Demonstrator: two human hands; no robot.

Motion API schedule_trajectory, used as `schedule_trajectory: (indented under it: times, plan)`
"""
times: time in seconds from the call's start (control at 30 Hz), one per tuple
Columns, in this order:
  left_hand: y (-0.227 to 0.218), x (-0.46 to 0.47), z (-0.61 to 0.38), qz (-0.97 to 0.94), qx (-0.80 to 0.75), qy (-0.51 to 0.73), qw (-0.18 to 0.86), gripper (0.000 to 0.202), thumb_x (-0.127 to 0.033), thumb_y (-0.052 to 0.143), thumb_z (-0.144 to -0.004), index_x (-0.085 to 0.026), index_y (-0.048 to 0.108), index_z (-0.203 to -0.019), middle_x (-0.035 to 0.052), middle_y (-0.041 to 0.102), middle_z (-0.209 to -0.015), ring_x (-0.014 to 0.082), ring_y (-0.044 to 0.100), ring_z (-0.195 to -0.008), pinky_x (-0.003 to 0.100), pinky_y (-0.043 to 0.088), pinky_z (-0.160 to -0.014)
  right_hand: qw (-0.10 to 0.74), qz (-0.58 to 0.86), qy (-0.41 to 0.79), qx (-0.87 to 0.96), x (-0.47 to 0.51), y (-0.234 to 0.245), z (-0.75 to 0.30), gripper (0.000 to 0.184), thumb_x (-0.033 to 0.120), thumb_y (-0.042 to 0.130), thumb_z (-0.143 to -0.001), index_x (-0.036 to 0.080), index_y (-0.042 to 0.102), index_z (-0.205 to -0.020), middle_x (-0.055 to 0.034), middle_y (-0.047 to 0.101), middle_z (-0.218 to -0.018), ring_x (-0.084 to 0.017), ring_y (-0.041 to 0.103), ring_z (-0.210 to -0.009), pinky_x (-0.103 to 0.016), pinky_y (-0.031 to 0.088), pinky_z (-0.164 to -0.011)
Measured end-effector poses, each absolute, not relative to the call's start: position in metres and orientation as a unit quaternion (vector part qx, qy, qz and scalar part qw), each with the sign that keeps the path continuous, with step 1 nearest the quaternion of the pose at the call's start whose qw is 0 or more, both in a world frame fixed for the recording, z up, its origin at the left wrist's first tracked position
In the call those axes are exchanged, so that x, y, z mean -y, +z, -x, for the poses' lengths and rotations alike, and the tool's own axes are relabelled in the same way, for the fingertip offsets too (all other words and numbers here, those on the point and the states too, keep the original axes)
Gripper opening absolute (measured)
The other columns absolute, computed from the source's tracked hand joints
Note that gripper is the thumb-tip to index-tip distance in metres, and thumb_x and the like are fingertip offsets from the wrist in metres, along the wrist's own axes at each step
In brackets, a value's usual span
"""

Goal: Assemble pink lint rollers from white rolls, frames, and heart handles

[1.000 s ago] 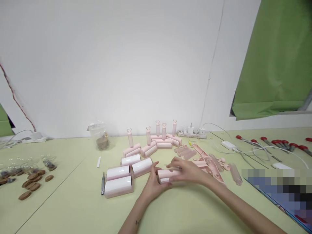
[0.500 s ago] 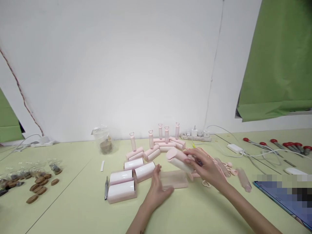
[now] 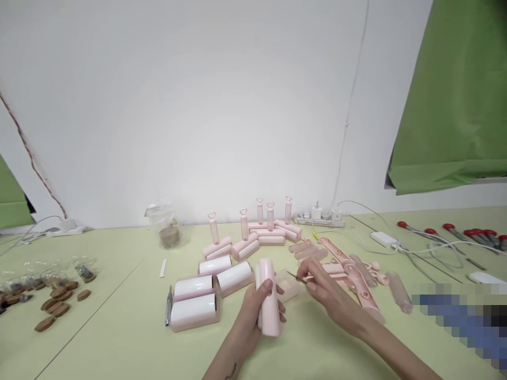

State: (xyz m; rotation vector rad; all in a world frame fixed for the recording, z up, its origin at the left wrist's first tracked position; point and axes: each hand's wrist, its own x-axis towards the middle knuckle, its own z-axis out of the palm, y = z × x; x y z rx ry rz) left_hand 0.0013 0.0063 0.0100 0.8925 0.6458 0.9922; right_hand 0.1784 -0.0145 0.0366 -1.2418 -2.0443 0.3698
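Observation:
My left hand [image 3: 253,309] is wrapped round a pink lint roller head [image 3: 270,303], which stands nearly upright above the table. My right hand [image 3: 322,287], fingers pinched, grips a thin dark pointed tool [image 3: 296,277]; its kind is too small to make out. The tip points toward the roller but is apart from it. Behind the roller lies a clear pinkish cover [image 3: 288,287], partly hidden. Several white sticky rolls in clear covers [image 3: 195,312] lie to the left. Long pink plastic handle parts [image 3: 362,290] lie beside my right hand.
Finished-looking pink rollers [image 3: 271,240] and upright handles with heart loops [image 3: 214,227] stand at the back. A silver cutter-like tool [image 3: 168,306] lies left. Further out are cork lids [image 3: 59,306], a plastic bag [image 3: 168,227], a power strip [image 3: 319,221] with cables and red-ended tools [image 3: 449,228].
The pink roller head has passed from my right hand to my left and turned upright. My left hand has let go of the clear cover. The thin tool now shows in my right hand.

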Motion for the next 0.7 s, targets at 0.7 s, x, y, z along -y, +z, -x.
schedule_trajectory:
  times: [0.7]
  plan:
    - [0.012,-0.004,0.003,-0.712,-0.456,0.48,0.236,0.028,-0.03,0.055,-0.07,-0.02,0.05,-0.096,0.0034,0.061,-0.084,0.0191,0.058,-0.073,0.029,0.045,-0.064,0.342,0.535,0.046,0.771,0.025,0.03,-0.158,0.035,0.035,0.031,-0.089,0.024,0.042,-0.12,0.0053,0.056,-0.053,-0.012,0.053,-0.044,-0.02,0.039,-0.045]
